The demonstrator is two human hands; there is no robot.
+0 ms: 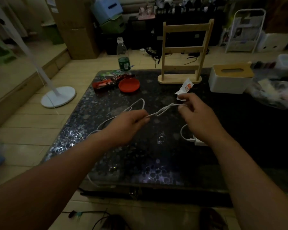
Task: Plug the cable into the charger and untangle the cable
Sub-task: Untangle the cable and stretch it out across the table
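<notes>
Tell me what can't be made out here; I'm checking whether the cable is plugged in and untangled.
Head view:
- White charger block: mostly hidden behind the right hand and wrist.
- Thin white cable: whether its crossing is a knot is too small and dim to tell.
- Cable's left end: hidden under the left hand and forearm.

- The table (140, 160) has a glossy dark top, speckled like pebbles set in stone, catching glints of light.
- The cable (163, 110) looks like smooth white plastic, matt.
- At three o'clock from it, the charger (200, 141) is smooth white plastic too.
- The rack (183, 52) at twelve o'clock is pale bare wood, matt.
- The box (226, 85) at two o'clock is white plastic with a wooden lid.
- The dish (129, 85) at eleven o'clock is red, smooth, faintly shiny.
- The bottle (123, 54) is clear plastic.
- The floor (32, 123) is pale tile, dull.
</notes>
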